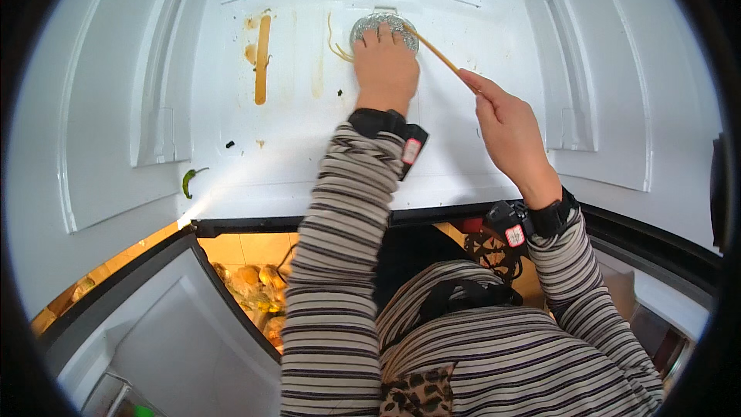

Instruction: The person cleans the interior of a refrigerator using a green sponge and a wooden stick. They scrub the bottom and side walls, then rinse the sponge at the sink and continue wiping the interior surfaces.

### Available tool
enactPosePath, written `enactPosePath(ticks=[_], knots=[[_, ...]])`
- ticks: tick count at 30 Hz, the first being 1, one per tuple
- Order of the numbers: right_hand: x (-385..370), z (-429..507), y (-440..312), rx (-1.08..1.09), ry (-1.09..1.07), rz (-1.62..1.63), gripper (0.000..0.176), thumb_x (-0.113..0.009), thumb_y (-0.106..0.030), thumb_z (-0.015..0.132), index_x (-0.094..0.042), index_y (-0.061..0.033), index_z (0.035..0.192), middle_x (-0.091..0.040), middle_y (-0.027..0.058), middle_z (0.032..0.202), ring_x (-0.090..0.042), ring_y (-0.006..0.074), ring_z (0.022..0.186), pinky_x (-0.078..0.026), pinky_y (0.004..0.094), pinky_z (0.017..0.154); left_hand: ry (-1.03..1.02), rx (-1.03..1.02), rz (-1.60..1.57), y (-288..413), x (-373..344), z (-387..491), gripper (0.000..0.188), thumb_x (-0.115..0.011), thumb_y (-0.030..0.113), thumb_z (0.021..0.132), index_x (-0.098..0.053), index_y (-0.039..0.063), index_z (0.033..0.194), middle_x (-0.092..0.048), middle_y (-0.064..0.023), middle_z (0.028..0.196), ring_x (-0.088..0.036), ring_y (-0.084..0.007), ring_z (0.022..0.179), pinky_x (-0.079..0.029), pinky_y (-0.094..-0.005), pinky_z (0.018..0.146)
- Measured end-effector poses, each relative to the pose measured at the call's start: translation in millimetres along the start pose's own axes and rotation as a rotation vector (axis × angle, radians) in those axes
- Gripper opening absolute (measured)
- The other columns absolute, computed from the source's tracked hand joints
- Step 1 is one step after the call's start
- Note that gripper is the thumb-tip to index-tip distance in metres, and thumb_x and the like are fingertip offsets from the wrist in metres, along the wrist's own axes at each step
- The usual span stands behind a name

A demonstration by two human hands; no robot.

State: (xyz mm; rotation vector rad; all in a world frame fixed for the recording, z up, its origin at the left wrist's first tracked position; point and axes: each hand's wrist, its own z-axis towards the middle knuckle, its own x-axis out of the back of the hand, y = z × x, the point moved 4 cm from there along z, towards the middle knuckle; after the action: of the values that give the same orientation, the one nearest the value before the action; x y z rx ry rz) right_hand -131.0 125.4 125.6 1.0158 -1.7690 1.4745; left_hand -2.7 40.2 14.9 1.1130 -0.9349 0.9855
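Note:
Inside a white refrigerator compartment, my left hand rests with its fingers on a round foil-like object near the back wall. My right hand grips a thin wooden stick, whose far end touches the right side of that round object. Pale thin strands lie just left of it. A flat wooden stick lies further left, beside brown stains. Cameras are strapped to both wrists.
A green chili pepper lies at the compartment's front left, with dark crumbs nearby. Ribbed side walls flank the floor. An open refrigerator door stands at lower left; bagged food shows below, beyond the black front edge.

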Motion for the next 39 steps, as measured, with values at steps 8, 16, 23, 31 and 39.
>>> enactPosePath(ticks=[8, 16, 23, 31, 39], knots=[[-5, 51, -33, 0.262, 0.147, -0.426, 0.029, -0.046, -0.013, 0.083, -0.063, -0.0086, 0.106, -0.063, 0.0136, 0.067, -0.062, 0.031, 0.063, -0.05, 0.041, 0.057, 0.154, -0.228, -0.544, 9, 17, 17, 0.041, -0.056, 0.009, 0.078, -0.051, -0.003, 0.118, -0.05, -0.0218, 0.122, -0.049, -0.0385, 0.109, -0.038, -0.043, 0.094], [-33, 44, -16, 0.04, 0.12, -0.467, 0.022, -0.045, -0.016, 0.087, -0.052, -0.0097, 0.107, -0.06, 0.0161, 0.061, -0.06, 0.0369, 0.058, -0.046, 0.0474, 0.053, -0.201, -0.539, -0.618, 28, 7, 44, 0.032, -0.056, 0.034, 0.084, -0.063, 0.006, 0.07, -0.064, -0.0135, 0.074, -0.057, -0.036, 0.081, -0.042, -0.0448, 0.08], [-36, 52, -4, 0.185, 0.166, -0.278, 0.028, -0.05, -0.015, 0.088, -0.059, -0.0178, 0.114, -0.059, 0.0147, 0.062, -0.058, 0.0334, 0.055, -0.045, 0.0434, 0.051, -0.204, -0.562, -0.503, 13, 4, 45, 0.042, -0.053, 0.039, 0.087, -0.061, 0.005, 0.064, -0.06, -0.0136, 0.062, -0.056, -0.0339, 0.066, -0.041, -0.0431, 0.075], [-41, 46, 27, 0.256, 0.172, -0.155, 0.03, -0.05, -0.016, 0.087, -0.052, -0.0168, 0.117, -0.056, 0.0122, 0.052, -0.056, 0.032, 0.047, -0.044, 0.0431, 0.045, -0.171, -0.49, -0.357, 25, -8, 34, 0.041, -0.054, 0.041, 0.085, -0.063, 0.008, 0.063, -0.06, -0.0105, 0.059, -0.058, -0.0292, 0.065, -0.04, -0.0416, 0.077], [-69, 49, 40, -0.001, 0.197, 0.131, 0.032, -0.048, -0.016, 0.088, -0.052, -0.0152, 0.12, -0.057, 0.0167, 0.055, -0.057, 0.037, 0.051, -0.046, 0.0476, 0.051, -0.186, -0.583, -0.354, 26, -21, 45, 0.039, -0.064, 0.042, 0.078, -0.056, 0.01, 0.056, -0.053, -0.0057, 0.052, -0.052, -0.027, 0.063, -0.037, -0.0391, 0.075]])
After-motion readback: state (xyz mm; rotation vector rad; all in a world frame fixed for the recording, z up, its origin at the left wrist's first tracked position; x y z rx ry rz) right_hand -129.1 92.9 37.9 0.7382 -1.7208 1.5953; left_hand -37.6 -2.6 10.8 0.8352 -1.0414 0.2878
